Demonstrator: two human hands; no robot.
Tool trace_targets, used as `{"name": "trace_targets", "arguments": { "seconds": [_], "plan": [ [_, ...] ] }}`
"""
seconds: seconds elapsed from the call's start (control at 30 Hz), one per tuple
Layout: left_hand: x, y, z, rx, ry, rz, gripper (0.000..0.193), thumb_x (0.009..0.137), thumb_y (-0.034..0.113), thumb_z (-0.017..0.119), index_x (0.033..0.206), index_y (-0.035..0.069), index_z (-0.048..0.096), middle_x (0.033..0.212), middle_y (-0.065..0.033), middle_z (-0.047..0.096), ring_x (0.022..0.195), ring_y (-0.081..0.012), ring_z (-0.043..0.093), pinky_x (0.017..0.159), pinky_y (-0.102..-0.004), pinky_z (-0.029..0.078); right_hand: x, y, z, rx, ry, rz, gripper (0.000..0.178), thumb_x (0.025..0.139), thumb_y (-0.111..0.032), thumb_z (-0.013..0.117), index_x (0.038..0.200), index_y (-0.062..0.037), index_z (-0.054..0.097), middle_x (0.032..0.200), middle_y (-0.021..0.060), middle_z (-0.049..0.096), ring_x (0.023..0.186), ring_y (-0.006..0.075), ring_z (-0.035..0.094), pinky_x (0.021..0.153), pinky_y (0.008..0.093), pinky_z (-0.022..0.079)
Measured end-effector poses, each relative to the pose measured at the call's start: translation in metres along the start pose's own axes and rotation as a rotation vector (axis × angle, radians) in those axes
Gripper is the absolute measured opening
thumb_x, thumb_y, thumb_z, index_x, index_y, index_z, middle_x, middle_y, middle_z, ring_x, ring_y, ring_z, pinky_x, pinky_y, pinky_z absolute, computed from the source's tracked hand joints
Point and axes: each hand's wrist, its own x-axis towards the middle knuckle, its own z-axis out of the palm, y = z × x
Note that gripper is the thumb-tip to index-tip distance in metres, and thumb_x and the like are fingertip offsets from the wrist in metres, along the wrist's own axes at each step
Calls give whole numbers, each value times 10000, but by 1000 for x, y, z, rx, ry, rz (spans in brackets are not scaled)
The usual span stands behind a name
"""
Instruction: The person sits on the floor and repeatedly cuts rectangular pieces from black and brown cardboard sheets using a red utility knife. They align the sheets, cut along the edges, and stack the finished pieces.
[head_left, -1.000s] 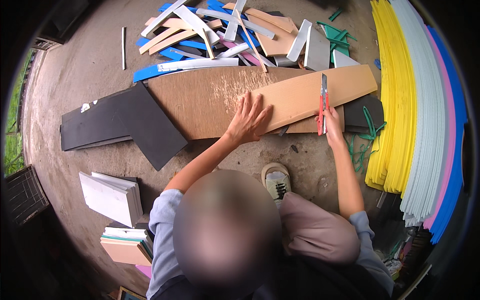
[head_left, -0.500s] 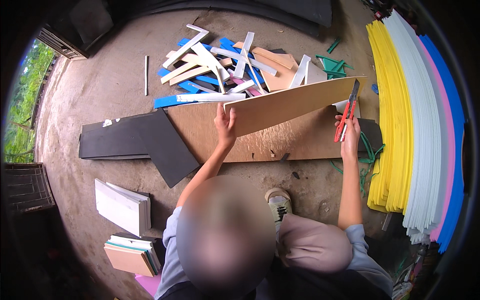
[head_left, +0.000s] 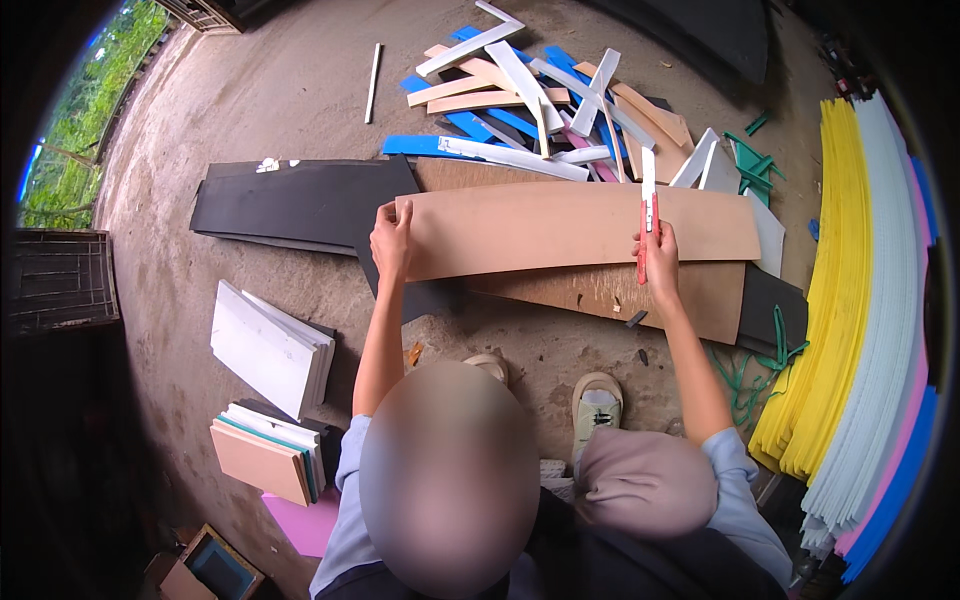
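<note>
A long tan sheet (head_left: 560, 230), flat and thin, lies across a worn brown board (head_left: 690, 300). My left hand (head_left: 391, 242) grips the sheet's left end, thumb near its upper corner. In my right hand (head_left: 659, 262) is a red utility knife (head_left: 648, 215), its blade pointing away from me over the right part of the sheet. Whether the blade touches the sheet, I cannot tell. Black sheets (head_left: 290, 205) stick out beyond the board on the left, and another black piece (head_left: 772, 305) shows at its right end.
A heap of white, blue and tan offcut strips (head_left: 510, 90) lies beyond the board. Tall stacks of yellow sheets (head_left: 825, 300) and pale blue sheets (head_left: 875, 330) stand at the right. White panels (head_left: 265, 345) are stacked at the left. Green strips (head_left: 775, 370) lie near the yellow stack.
The tan sheet, tilted up on edge before, now lies flat over the board. My right hand and the knife have moved left over it. The view has shifted left.
</note>
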Motion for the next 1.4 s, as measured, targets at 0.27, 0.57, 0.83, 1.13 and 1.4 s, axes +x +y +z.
{"name": "trace_targets", "arguments": {
  "seconds": [0.27,0.57,0.83,1.13,1.4],
  "plan": [
    [-27,-114,-48,110,87,-274,781,746,514,577,1270,-4,316,1148,-205,477,1048,-382,463,875,-409,382,3,43,87,-457,-114,-278,429,806,-144,530,1164,-7,337,951,203,530,876,325,541,782,394,416],
    [-21,-18,-111,499,373,170,480,858,481,416,850,14,526,780,-198,604,747,-383,576,615,-459,449,13,57,87,-729,-77,-450,465,789,-24,492,1203,46,291,1086,258,447,948,397,500,786,435,418],
    [22,57,-122,450,-91,650,397,897,394,377,938,83,621,745,-215,583,755,-390,554,634,-443,455,3,58,44,-608,69,-145,379,765,-68,526,1115,0,398,1016,210,503,904,374,523,768,440,412],
    [58,56,36,660,-368,1052,311,857,334,484,835,40,582,819,-146,568,824,-320,534,709,-397,429,11,64,-15,-634,180,-170,326,785,-89,504,1089,-8,419,999,188,430,897,355,497,766,417,408],
    [30,10,64,558,-45,940,267,828,337,524,856,73,499,846,-74,501,848,-249,472,732,-365,348,22,69,-23,-546,180,-213,333,777,-71,525,1094,-15,443,1007,159,454,903,304,509,790,386,412]
  ]
}}
